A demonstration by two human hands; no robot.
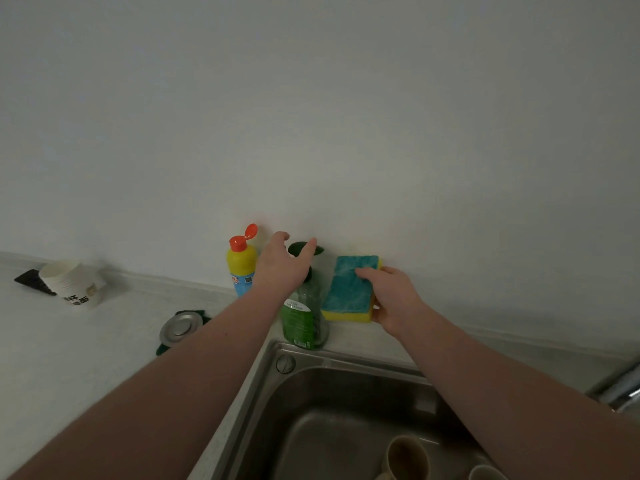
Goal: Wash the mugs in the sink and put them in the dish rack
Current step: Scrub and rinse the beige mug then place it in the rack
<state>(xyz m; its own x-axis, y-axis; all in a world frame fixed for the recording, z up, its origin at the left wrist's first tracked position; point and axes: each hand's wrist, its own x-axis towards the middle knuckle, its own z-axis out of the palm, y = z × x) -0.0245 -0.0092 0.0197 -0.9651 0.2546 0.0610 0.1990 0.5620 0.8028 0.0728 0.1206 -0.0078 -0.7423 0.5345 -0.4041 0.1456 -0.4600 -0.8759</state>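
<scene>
Mugs (407,459) are seen lying in the sink (277,393); judged rigid, breakable, slippery when wet, best gripped around the body. Sponge (349,289) is pinched by the right hand (391,299); left hand (284,265), fingers spread, is held over the soap pump (304,249).

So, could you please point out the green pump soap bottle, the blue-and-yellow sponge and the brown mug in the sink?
Green pump soap bottle (300,322): head view, on its label.
Blue-and-yellow sponge (348,289): head view, on its blue scouring face.
Brown mug (408,459): head view, on its inside wall.
</scene>
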